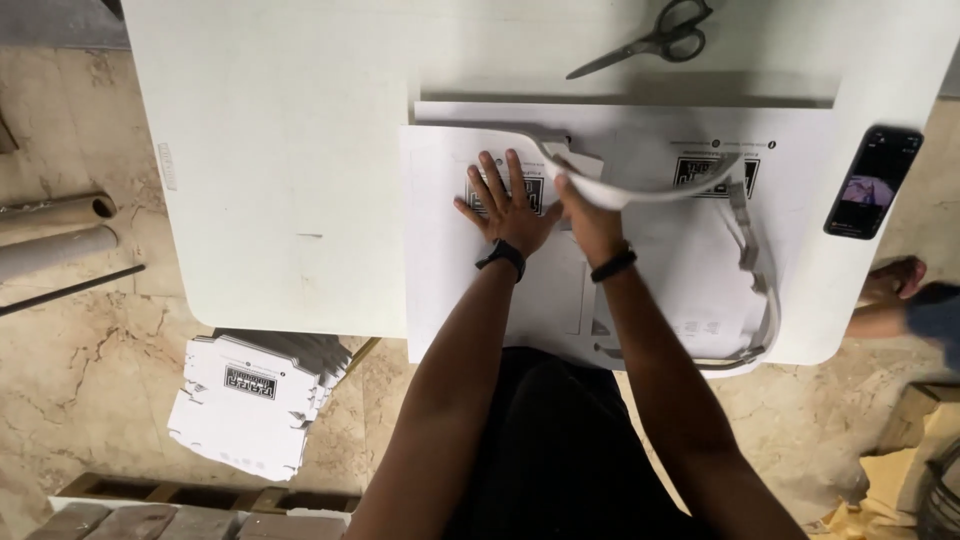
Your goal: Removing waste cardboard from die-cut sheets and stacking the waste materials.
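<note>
left hand (508,208) presses flat, fingers spread, on the die-cut cardboard sheet (440,260) mid-frame; right hand (590,215) pinches the waste strip (650,192), tearing it away. next needs steady pull.

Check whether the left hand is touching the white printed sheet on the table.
Touching. The head view shows the left hand pressed flat, fingers spread, on the white printed sheet.

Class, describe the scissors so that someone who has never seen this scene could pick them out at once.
Start at the white table and look to its far edge, beyond the stacked white card sheets. The scissors lie there alone, closed, with dark handles: the only metal tool on the table, unlike the flat black phone.
</note>
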